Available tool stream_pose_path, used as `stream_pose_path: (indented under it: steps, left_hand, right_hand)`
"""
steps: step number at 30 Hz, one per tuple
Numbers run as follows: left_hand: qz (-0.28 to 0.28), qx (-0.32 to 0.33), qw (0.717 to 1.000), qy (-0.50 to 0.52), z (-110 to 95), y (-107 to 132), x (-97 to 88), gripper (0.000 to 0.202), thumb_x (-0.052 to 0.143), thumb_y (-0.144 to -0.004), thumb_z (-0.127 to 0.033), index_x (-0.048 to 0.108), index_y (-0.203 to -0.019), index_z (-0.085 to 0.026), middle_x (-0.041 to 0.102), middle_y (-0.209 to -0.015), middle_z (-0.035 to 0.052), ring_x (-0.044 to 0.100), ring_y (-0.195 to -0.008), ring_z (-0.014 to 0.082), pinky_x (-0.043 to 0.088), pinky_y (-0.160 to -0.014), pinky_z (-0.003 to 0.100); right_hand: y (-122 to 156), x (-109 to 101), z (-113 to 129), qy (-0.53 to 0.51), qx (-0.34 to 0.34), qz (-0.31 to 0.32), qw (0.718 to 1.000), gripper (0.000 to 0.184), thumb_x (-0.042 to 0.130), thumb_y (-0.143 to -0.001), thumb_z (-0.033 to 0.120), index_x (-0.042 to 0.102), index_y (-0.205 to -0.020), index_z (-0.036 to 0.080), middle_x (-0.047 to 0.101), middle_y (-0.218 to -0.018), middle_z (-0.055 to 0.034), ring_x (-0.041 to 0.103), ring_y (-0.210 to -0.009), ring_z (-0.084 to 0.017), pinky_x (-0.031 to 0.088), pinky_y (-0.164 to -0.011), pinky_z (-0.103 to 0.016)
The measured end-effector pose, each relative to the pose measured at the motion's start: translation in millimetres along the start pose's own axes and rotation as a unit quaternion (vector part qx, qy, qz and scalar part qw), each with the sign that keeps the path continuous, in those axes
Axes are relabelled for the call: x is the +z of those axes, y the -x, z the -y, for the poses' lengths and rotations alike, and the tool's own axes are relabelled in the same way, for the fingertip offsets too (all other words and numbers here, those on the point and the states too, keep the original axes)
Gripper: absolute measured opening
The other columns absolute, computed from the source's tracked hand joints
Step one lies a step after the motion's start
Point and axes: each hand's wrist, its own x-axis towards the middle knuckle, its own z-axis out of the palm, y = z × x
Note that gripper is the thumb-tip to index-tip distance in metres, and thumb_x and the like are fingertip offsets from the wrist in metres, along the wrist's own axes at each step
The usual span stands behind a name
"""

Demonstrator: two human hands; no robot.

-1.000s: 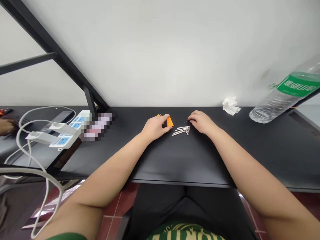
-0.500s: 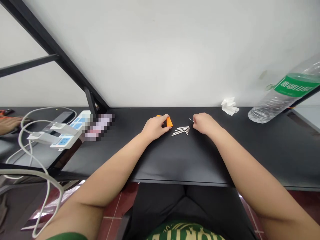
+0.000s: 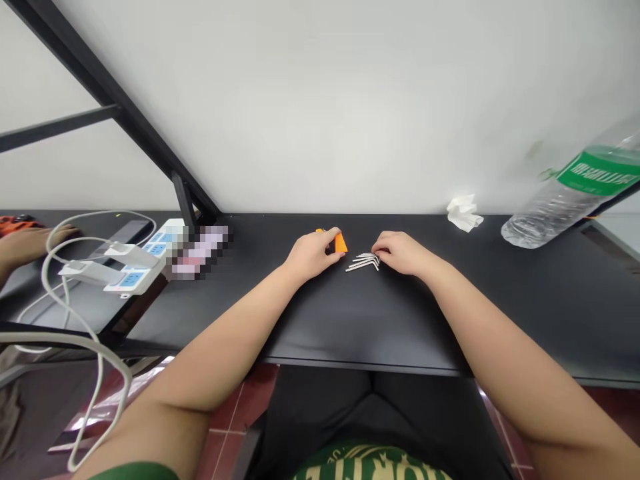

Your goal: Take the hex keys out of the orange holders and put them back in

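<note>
My left hand [image 3: 313,255] is closed round an orange and black plastic holder [image 3: 341,243], held at the table top; the hand covers much of it. Several L-shaped silver hex keys [image 3: 364,263] lie side by side just right of that hand, their short bends toward my right hand [image 3: 400,252]. The fingertips of my right hand are pinched at the far end of this row, on a small hex key that they mostly hide.
A crumpled white tissue [image 3: 465,213] and a large clear bottle with a green label [image 3: 565,193] stand along the wall at right. To the left are a white power strip [image 3: 145,260] with cables, a black metal frame [image 3: 145,140] and another person's hand [image 3: 30,245].
My right hand has moved left and slightly down to the row of hex keys, and the thin key that stuck out from its fingers no longer shows clearly. My left hand stays put.
</note>
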Motion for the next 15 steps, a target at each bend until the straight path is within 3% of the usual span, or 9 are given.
stream_pose_path:
  steps: [3,7,10,13,15]
  left_hand:
    - [0.012,0.010,1.000,0.008,-2.9,2.1,-3.3,0.044,0.070,-0.090,-0.046,0.062,-0.129,-0.028,0.074,-0.096,0.0015,0.070,-0.089,0.0233,0.049,-0.075,0.033]
    - [0.051,0.034,0.998,-0.005,-5.8,6.5,-8.9,0.031,0.070,-0.087,-0.043,0.068,-0.113,-0.027,0.074,-0.096,0.0030,0.069,-0.087,0.0243,0.049,-0.074,0.034]
    - [0.092,0.020,0.995,-0.026,-4.2,8.2,-16.7,0.035,0.070,-0.086,-0.043,0.071,-0.116,-0.025,0.075,-0.101,0.0063,0.070,-0.091,0.0263,0.051,-0.075,0.035]
    - [0.138,-0.005,0.990,-0.029,-2.8,12.9,-30.6,0.050,0.073,-0.086,-0.045,0.069,-0.130,-0.023,0.075,-0.111,0.0072,0.070,-0.100,0.0267,0.053,-0.083,0.033]
    - [0.133,-0.054,0.990,-0.008,-4.5,22.7,-37.7,0.054,0.074,-0.088,-0.046,0.066,-0.134,-0.019,0.072,-0.117,0.0064,0.069,-0.105,0.0230,0.053,-0.090,0.031]
  right_hand:
    - [5.2,-5.7,4.0,-0.014,0.001,-0.034,0.999,0.026,0.055,-0.091,0.009,0.079,-0.098,0.018,0.073,-0.106,-0.0072,0.068,-0.097,-0.020,0.050,-0.091,-0.030]
    - [13.7,-19.4,14.0,-0.062,0.012,-0.151,0.986,0.026,0.057,-0.089,0.013,0.077,-0.103,0.019,0.074,-0.107,-0.0076,0.067,-0.090,-0.020,0.051,-0.087,-0.031]
    - [27.4,-33.5,26.5,-0.101,0.024,-0.215,0.971,0.023,0.056,-0.092,0.018,0.076,-0.102,0.019,0.074,-0.103,-0.0084,0.067,-0.084,-0.020,0.053,-0.083,-0.033]
    - [52.7,-46.0,32.3,-0.110,0.067,-0.238,0.963,0.027,0.054,-0.099,0.025,0.075,-0.115,0.021,0.073,-0.109,-0.0108,0.069,-0.091,-0.023,0.055,-0.085,-0.038]
    - [73.4,-47.9,26.3,-0.083,0.100,-0.200,0.971,0.032,0.050,-0.104,0.031,0.073,-0.125,0.023,0.072,-0.114,-0.0119,0.069,-0.103,-0.028,0.056,-0.088,-0.042]
